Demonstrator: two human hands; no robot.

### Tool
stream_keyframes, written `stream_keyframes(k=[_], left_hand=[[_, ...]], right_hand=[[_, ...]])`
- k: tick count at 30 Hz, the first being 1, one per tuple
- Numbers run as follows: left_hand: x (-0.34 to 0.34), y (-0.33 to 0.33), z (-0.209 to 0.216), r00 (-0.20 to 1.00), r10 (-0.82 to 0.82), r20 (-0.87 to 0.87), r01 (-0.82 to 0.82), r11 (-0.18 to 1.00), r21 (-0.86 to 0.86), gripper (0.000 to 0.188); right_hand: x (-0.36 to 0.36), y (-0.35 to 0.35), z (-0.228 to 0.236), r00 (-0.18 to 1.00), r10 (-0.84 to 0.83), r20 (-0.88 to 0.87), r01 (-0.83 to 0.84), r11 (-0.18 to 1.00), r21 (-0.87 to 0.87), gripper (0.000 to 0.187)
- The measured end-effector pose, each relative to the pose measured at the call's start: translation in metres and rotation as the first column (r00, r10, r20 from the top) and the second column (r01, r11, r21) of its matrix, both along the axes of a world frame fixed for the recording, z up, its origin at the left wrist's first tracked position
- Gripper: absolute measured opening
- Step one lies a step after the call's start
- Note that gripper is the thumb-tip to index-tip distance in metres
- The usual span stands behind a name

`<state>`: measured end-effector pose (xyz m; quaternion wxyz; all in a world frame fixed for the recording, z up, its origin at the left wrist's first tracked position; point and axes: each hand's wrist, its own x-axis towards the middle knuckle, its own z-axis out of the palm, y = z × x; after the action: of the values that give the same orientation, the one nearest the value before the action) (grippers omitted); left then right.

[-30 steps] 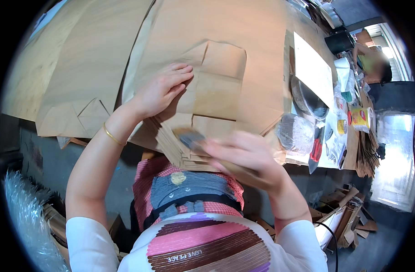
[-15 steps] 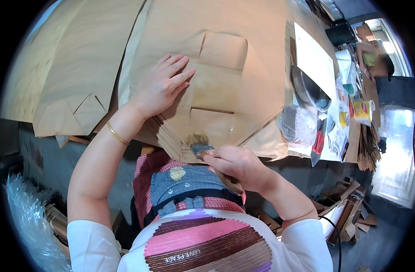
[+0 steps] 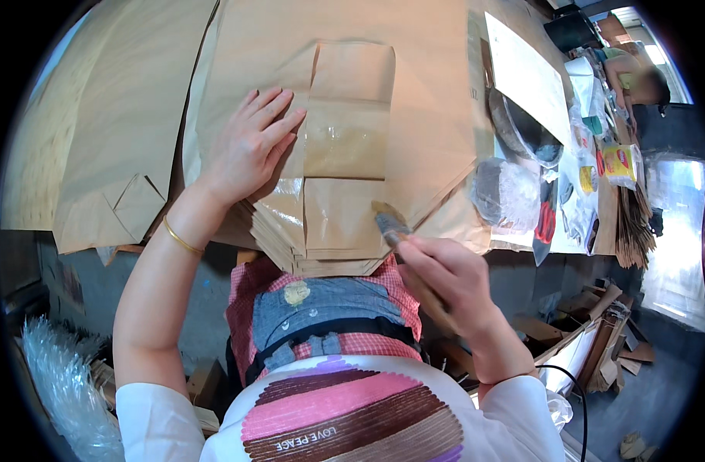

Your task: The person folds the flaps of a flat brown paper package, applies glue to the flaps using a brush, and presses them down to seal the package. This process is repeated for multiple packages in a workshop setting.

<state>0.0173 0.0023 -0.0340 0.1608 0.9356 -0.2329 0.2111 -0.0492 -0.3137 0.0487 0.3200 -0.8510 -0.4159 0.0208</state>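
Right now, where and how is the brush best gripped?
Probably by the wooden handle, from the lower right, as the right hand does. The brush slants, its bristles pointing up-left over the paper and its long handle running back down-right, clear of the glossy wet-looking patches.

White lettering (image 3: 305, 440) on striped shirt print (image 3: 360, 406), upside down; yellow container (image 3: 620, 167), seemingly red-lettered

Brown bags (image 3: 429, 115): smooth matt paper, glossy wet-looking patches on the folded end
Brush (image 3: 391, 226): wood-like handle, dull metallic-looking collar, coarse bristles
Bracelet (image 3: 181, 238): shiny gold-coloured metal
Apron (image 3: 337, 308): matt checked cloth, denim-like panel
Strand bundle (image 3: 67, 385): glossy, crinkled clear plastic
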Motion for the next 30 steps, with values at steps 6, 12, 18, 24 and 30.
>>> stream_keyframes(k=[6,12,18,24,30], left_hand=[[0.000,0.001,0.002,0.998,-0.009,-0.062,0.010,1.000,0.002,0.036],[-0.004,0.001,0.012,0.994,0.010,-0.112,-0.005,0.999,0.040,0.038],[-0.001,-0.005,0.015,0.989,0.000,-0.147,0.003,1.000,0.020,0.036],[-0.001,-0.002,0.020,0.984,0.009,-0.180,-0.005,1.000,0.027,0.037],[-0.002,0.002,0.015,0.987,0.026,-0.158,-0.062,0.971,-0.231,0.032]], right_hand=[[-0.016,0.017,-0.024,0.965,0.212,-0.155,-0.204,0.977,0.061,0.025],[0.069,-0.003,0.039,0.988,0.002,-0.156,0.050,0.943,0.328,0.019],[0.165,0.019,0.008,0.708,-0.370,-0.602,0.541,0.832,0.124,0.020],[0.210,0.049,-0.001,0.759,-0.344,-0.552,0.469,0.878,0.098,0.014],[0.176,0.078,0.019,0.681,0.012,-0.732,0.539,0.669,0.512,0.012]])
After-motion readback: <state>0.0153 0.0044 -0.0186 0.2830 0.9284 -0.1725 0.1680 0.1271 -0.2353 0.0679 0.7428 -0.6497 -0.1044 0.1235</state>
